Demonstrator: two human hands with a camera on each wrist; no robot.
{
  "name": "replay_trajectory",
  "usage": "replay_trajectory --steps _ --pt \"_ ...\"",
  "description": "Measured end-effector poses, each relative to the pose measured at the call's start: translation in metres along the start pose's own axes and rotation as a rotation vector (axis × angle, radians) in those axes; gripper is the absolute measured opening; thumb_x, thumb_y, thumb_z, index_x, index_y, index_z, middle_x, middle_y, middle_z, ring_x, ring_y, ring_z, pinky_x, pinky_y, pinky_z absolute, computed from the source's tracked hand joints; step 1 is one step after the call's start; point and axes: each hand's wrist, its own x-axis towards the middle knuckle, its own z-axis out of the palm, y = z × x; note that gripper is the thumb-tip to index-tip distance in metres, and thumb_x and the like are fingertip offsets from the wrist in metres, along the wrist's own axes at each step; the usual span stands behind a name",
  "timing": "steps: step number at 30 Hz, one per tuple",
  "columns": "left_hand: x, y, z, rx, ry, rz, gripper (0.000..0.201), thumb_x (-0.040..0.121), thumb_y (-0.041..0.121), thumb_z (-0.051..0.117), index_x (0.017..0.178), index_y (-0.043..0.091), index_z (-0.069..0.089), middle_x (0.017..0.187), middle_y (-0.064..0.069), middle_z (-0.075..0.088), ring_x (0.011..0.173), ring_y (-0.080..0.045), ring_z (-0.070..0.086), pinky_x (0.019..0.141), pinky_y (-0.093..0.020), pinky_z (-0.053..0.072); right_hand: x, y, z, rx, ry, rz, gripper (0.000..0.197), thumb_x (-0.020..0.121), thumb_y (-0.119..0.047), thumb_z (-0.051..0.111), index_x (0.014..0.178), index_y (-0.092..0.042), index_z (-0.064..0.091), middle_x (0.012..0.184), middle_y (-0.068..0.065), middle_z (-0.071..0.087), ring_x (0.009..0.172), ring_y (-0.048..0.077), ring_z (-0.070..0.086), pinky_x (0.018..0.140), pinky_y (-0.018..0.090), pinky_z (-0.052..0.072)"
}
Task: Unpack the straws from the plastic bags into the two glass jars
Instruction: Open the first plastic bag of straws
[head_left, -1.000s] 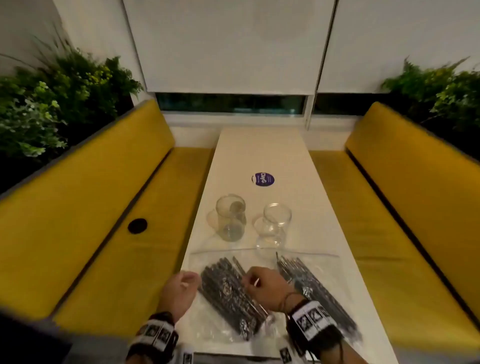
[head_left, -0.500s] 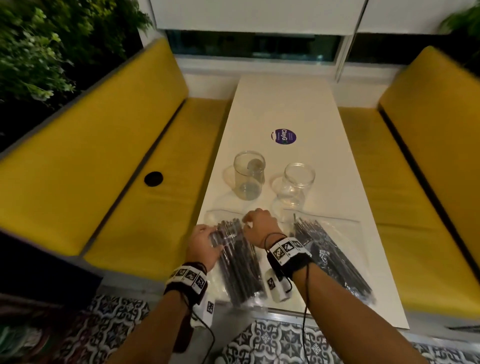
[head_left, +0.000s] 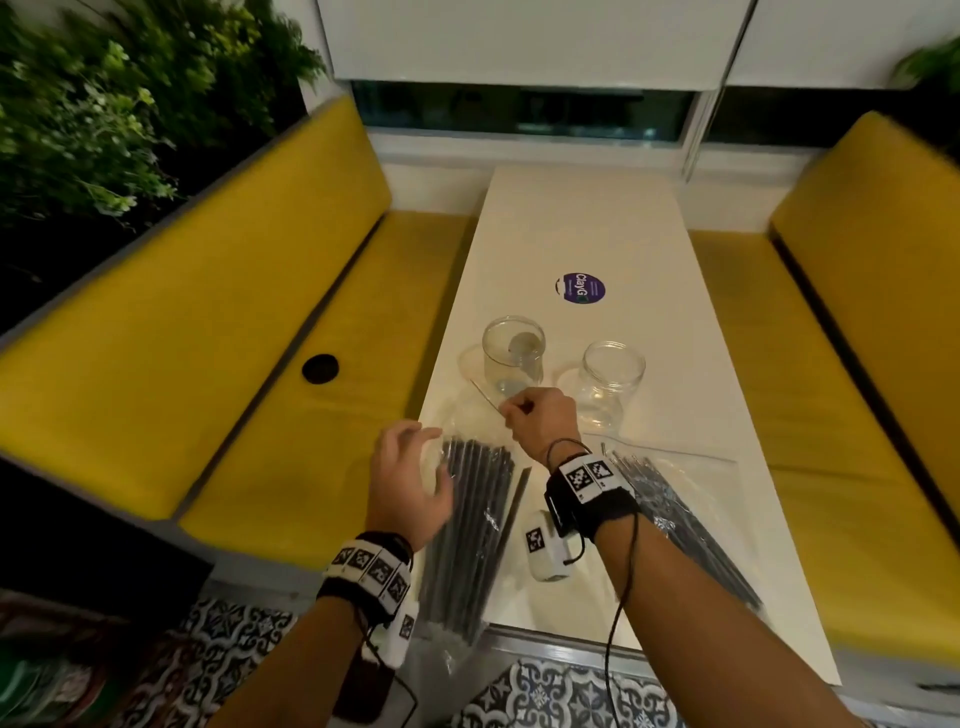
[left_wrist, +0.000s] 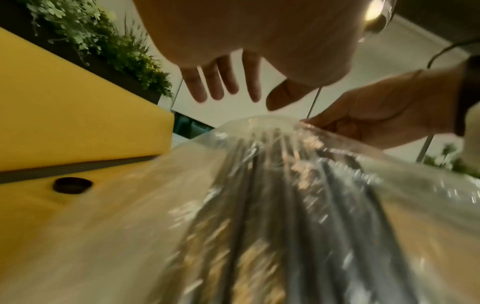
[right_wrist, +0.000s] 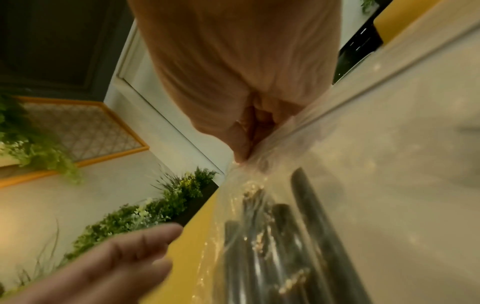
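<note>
A clear plastic bag of black straws (head_left: 467, 535) lies at the near left of the white table (head_left: 587, 228), its lower end hanging over the front edge. My right hand (head_left: 511, 410) pinches the bag's top edge and holds it lifted (right_wrist: 244, 158). My left hand (head_left: 431, 467) hovers at the bag's left side with fingers straight and spread (left_wrist: 233, 96), holding nothing. A second bag of straws (head_left: 680, 525) lies flat to the right under my right forearm. Two empty glass jars (head_left: 514, 358) (head_left: 612, 376) stand just beyond my hands.
A round purple sticker (head_left: 580, 287) sits on the table past the jars. Yellow benches (head_left: 218, 332) (head_left: 872, 322) flank the table, the left one with a black round hole (head_left: 320, 368). Green plants (head_left: 104, 104) line the far left. Patterned floor tiles (head_left: 545, 691) lie below the table's front edge.
My right hand has lifted the left bag's top edge towards the jars. My left hand has come off the bag and spread open. The head view has tilted downward.
</note>
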Motion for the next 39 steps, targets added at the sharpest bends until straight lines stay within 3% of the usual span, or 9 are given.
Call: replay_trajectory --steps 3,6,10,13,15,20,24,34,39 --pt "0.027 0.048 -0.007 -0.168 0.065 -0.129 0.013 0.096 0.028 0.074 0.102 0.018 0.069 0.098 0.005 0.064 0.087 -0.014 0.061 0.075 -0.023 0.05 -0.017 -0.008 -0.008 0.139 0.07 0.012 0.012 0.093 -0.022 0.075 0.086 -0.014 0.08 0.081 0.007 0.08 0.08 0.026 0.077 0.085 0.04 0.064" --pt "0.055 0.078 -0.007 -0.361 -0.064 -0.339 0.03 0.098 0.046 0.07 0.097 0.016 0.069 0.086 0.007 0.067 0.076 -0.007 0.061 0.063 -0.018 0.044 -0.042 -0.022 -0.014 0.215 0.076 -0.009 0.009 0.092 -0.019 0.078 0.087 -0.012 0.079 0.078 0.012 0.078 0.067 0.024 0.073 0.068 0.04 0.066" --pt "0.071 0.079 -0.001 -0.467 -0.167 -0.335 0.026 0.098 0.04 0.072 0.084 0.018 0.068 0.079 -0.002 0.074 0.077 -0.025 0.074 0.069 -0.04 0.064 -0.062 -0.026 -0.02 0.265 0.093 -0.032 0.013 0.083 -0.017 0.087 0.076 -0.015 0.076 0.075 0.009 0.077 0.071 0.031 0.076 0.064 0.047 0.066" --pt "0.069 0.075 -0.001 -0.505 -0.255 -0.381 0.026 0.095 0.045 0.074 0.09 0.019 0.075 0.089 -0.003 0.081 0.088 -0.027 0.079 0.086 -0.051 0.066 -0.068 -0.019 -0.025 0.25 0.081 -0.053 0.014 0.082 -0.018 0.088 0.077 -0.013 0.075 0.075 0.004 0.076 0.07 0.027 0.074 0.069 0.047 0.065" --pt "0.067 0.076 -0.003 -0.515 -0.27 -0.369 0.02 0.097 0.034 0.073 0.091 0.016 0.078 0.09 -0.005 0.081 0.089 -0.029 0.079 0.086 -0.055 0.065 -0.072 -0.015 -0.027 0.221 0.036 -0.084 0.016 0.086 -0.024 0.084 0.08 -0.014 0.073 0.076 0.0 0.075 0.073 0.025 0.074 0.072 0.047 0.065" --pt "0.058 0.089 -0.015 -0.536 -0.298 -0.315 0.014 0.103 0.021 0.069 0.099 0.011 0.077 0.095 -0.007 0.079 0.079 -0.025 0.081 0.073 -0.051 0.068 -0.072 -0.025 -0.039 0.257 -0.09 -0.001 0.038 0.101 -0.045 0.06 0.092 -0.009 0.066 0.093 0.016 0.075 0.088 0.034 0.074 0.071 0.052 0.066" --pt "0.053 0.096 -0.025 -0.607 -0.353 -0.308 0.01 0.102 0.017 0.069 0.101 0.008 0.072 0.097 -0.01 0.075 0.073 -0.022 0.08 0.069 -0.044 0.069 -0.072 -0.034 -0.044 0.097 0.009 -0.138 0.033 0.106 -0.028 0.049 0.092 -0.003 0.063 0.089 0.018 0.072 0.085 0.035 0.066 0.077 0.041 0.053" --pt "0.052 0.097 -0.017 -0.574 -0.369 -0.277 0.028 0.108 0.026 0.051 0.083 0.023 0.064 0.078 0.003 0.064 0.075 -0.014 0.057 0.072 -0.033 0.048 -0.08 -0.04 -0.026 0.148 0.158 -0.163 0.029 0.105 -0.022 0.049 0.079 -0.009 0.051 0.068 0.006 0.056 0.058 0.017 0.047 0.054 0.031 0.037" --pt "0.051 0.097 -0.019 -0.93 -0.364 -0.514 0.031 0.103 0.015 0.05 0.075 0.017 0.065 0.07 -0.002 0.065 0.071 -0.019 0.06 0.072 -0.037 0.052 -0.079 -0.035 -0.024 0.401 0.093 -0.02 0.031 0.103 -0.02 0.045 0.074 -0.014 0.053 0.067 0.005 0.056 0.06 0.02 0.052 0.06 0.04 0.052"
